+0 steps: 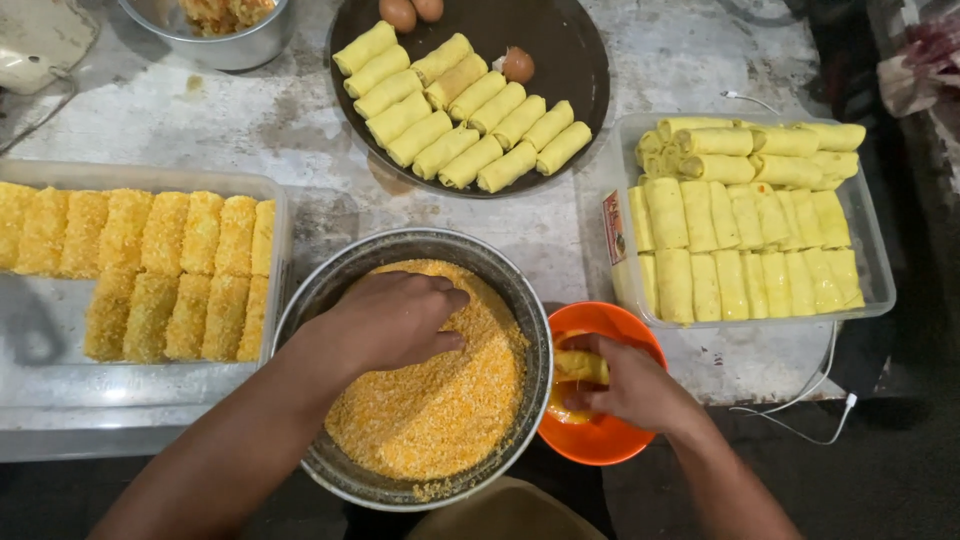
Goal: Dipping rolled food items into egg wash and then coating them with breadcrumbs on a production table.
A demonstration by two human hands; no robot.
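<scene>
While the right hand [625, 385] pinches a yellow roll [580, 366] in the orange bowl [600, 440], let it drain first; the left hand [395, 320], fingers curled down, presses into breadcrumbs [440, 410] in the metal basin [330, 290].

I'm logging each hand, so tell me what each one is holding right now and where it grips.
The right hand pinches a yellow roll by its near end, over the orange bowl. The left hand presses into breadcrumbs; any hold is hidden.

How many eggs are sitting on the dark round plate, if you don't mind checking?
3 eggs on the dark round plate: two side by side at its top edge, one right of the yellow rolls. Others could be hidden beyond the frame.
</scene>
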